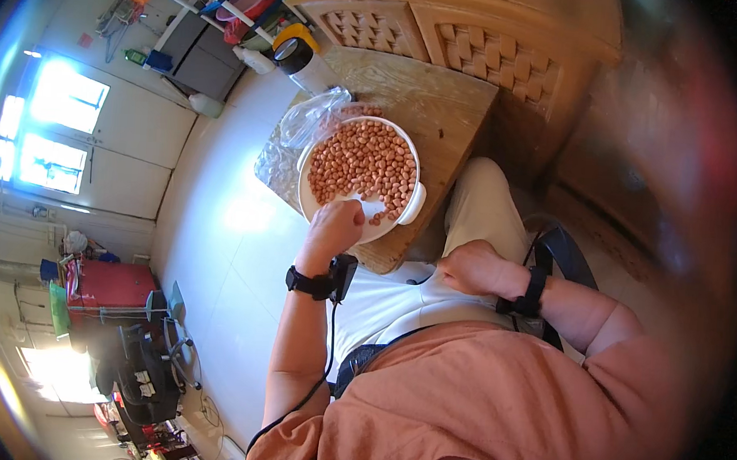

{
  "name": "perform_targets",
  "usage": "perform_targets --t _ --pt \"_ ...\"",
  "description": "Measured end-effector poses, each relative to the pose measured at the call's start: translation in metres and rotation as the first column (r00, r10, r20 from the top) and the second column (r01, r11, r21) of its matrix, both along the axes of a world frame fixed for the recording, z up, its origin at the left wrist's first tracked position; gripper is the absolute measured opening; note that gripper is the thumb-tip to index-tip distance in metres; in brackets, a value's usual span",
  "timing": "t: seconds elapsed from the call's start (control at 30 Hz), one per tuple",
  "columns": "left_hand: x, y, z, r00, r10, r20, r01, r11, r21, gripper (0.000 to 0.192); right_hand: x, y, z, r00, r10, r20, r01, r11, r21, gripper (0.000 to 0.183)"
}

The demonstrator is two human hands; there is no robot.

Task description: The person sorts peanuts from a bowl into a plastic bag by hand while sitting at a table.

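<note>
A round white plastic basin (412, 208) with side handles stands on a low wooden table and holds many red-skinned peanuts (366, 158). My left hand (337, 223) is over the basin's near part, fingers curled down, by a bare patch of its bottom. A few peanuts lie right of that hand. Whether it holds any is hidden. My right hand (471, 266) is curled above my lap, near the thigh, its fingers bent inward; its contents cannot be seen. Against the basin's far left side lies a clear plastic bag (312, 118), with peanuts showing beside the rim.
The wooden table (440, 112) has a corner close to my knees. A clear jar with a black lid (308, 67) stands at its far left. Beyond is a wooden cabinet (472, 42) with woven-pattern doors. A black wheeled chair (142, 374) stands at the lower left.
</note>
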State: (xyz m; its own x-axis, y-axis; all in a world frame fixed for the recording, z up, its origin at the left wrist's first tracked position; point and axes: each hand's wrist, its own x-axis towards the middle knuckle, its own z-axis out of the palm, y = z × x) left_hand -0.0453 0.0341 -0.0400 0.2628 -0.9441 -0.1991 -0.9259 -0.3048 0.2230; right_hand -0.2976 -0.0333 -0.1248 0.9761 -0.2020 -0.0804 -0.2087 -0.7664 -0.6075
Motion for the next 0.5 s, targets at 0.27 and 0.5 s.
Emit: perform_targets --t 0.27,0.5 --pt "0.034 -0.006 0.008 0.983 -0.102 -0.151 0.048 0.944 -0.325 0.007 0.001 -0.001 -0.005 1.000 0.020 0.014 -0.020 1.000 -0.019 0.018" --pt "0.088 -0.082 0.061 0.942 0.183 -0.282 -0.325 0.711 -0.623 0.012 -0.002 -0.003 -0.003 0.999 -0.028 0.042 0.027 0.999 0.031 0.019"
